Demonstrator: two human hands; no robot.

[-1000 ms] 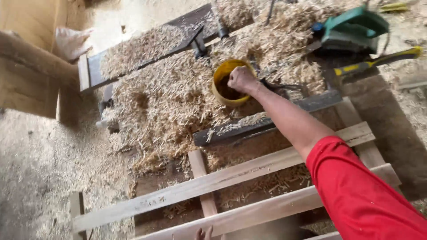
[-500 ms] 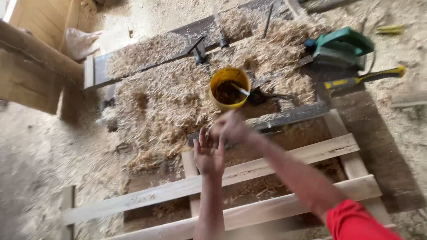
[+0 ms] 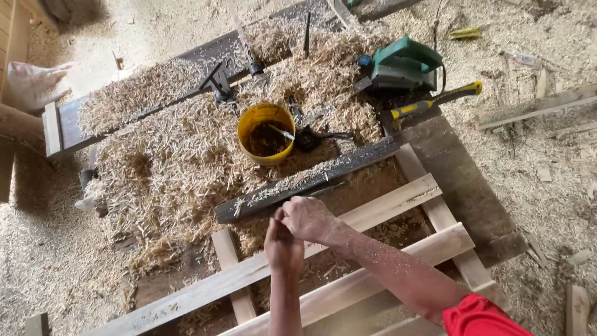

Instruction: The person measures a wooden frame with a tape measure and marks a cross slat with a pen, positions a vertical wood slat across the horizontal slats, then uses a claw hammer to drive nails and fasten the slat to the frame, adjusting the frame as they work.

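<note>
Over the pale wooden frame (image 3: pixel 348 249) our two hands meet, the right hand (image 3: pixel 308 218) laid across the left hand (image 3: pixel 283 242) so that they touch. Our fingers are curled loosely inward on both hands; we cannot tell whether anything small is pinched between them, and no tool shows in either grip. Just beyond our hands lies a dark plank (image 3: pixel 305 180), dusted with shavings, resting across the far end of the frame. Past it stands a yellow bucket (image 3: pixel 266 134) holding dark liquid, with a brush (image 3: pixel 283 132) leaning in it. Wood shavings (image 3: pixel 168 168) cover the floor around the bucket, and a green power planer (image 3: pixel 401 62) sits to the right with a yellow-handled tool (image 3: pixel 435 102) beside it.

We judge that we are between strokes, rubbing or wiping our hands together near the slats. Any next move from here would call for parting the hands and reaching well forward, since the bucket and brush lie beyond the dark plank.
</note>
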